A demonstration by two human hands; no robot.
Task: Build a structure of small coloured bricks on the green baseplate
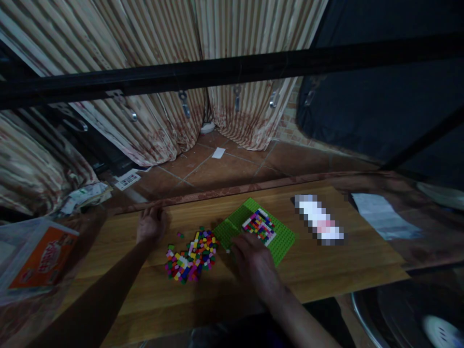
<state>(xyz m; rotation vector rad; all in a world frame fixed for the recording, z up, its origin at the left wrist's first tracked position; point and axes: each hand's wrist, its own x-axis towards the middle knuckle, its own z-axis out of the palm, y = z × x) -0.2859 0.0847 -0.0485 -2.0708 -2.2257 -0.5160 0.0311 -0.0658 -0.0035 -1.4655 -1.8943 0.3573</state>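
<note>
My right hand [253, 258] reaches over the near left part of a green studded baseplate [282, 241], fingers bent together. Whatever they pinch, if anything, is hidden. A small white brick [228, 251] shows just left of its fingertips. On the baseplate stands a block of multicoloured building bricks [259, 224], with white bricks along parts of its edge. Left of the baseplate lies a heap of small loose bricks [195, 253] in many colours. My left hand [150, 224] rests on the wooden table near its far edge, apart from the bricks, fingers loosely bent and nothing visible in it.
A pixelated white object [319, 217] lies on the wooden table [348, 261] to the right. Beyond the right edge is a pale sheet [386, 215]. A clear plastic box [39, 261] with an orange label stands at left. A dark bar [217, 72] crosses before striped curtains [152, 43].
</note>
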